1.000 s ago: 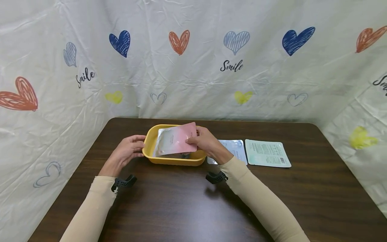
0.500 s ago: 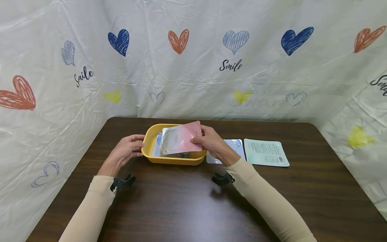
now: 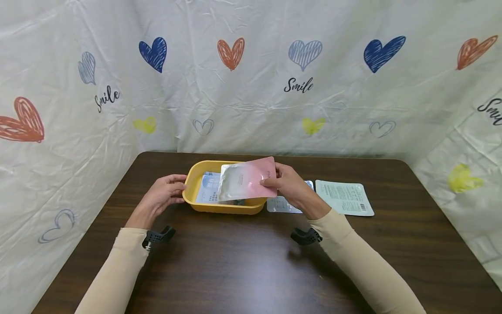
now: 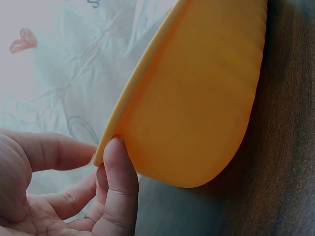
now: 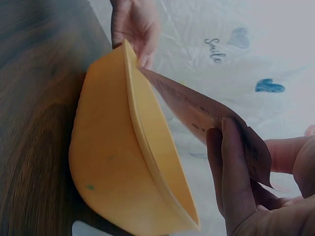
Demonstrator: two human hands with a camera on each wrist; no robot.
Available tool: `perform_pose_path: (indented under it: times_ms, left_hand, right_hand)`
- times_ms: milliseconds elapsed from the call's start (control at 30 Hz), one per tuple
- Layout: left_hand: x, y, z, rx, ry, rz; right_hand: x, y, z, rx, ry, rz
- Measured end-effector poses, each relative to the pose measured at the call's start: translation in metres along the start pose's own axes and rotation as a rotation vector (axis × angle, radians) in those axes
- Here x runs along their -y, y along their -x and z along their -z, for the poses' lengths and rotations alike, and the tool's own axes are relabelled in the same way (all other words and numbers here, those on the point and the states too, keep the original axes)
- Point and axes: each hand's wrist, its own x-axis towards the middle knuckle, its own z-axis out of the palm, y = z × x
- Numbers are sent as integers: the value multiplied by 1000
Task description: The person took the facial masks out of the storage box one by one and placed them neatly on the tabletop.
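My right hand (image 3: pixel 292 183) pinches the pink end of a pink-and-silver sheet mask packet (image 3: pixel 247 179) between thumb and fingers. Tilted, the packet hangs over the right part of a yellow plastic tub (image 3: pixel 223 209); in the right wrist view its underside (image 5: pixel 197 105) is seen above the rim. At the tub's left end, my left hand (image 3: pixel 166 192) holds the rim, with fingertips (image 4: pixel 120 162) against the outer wall. Inside the tub lies a light blue printed packet (image 3: pixel 208 187), partly covered by the pink one.
Right of the tub, a silvery-blue packet (image 3: pixel 284 205) lies on the dark wooden table (image 3: pixel 235 261), partly behind my right hand. Beside it is a pale green packet (image 3: pixel 347 198), print side up. A white curtain (image 3: pixel 251 96) with hearts hangs behind the table.
My right hand has moved right with the pink-and-silver packet, uncovering more of the light blue packet in the tub. The left hand stays at the rim.
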Motion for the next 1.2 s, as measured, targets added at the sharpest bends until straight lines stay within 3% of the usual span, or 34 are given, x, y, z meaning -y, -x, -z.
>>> perform_pose_path:
  times_ms: [700,1200]
  left_hand:
    - [2,-6,2,-13,-35,-21]
    - [3,-7,3,-13,-27,-14]
  right_hand:
    - [-13,38,51,-5,6,-23]
    - [-32,72,72,-13,67,-49]
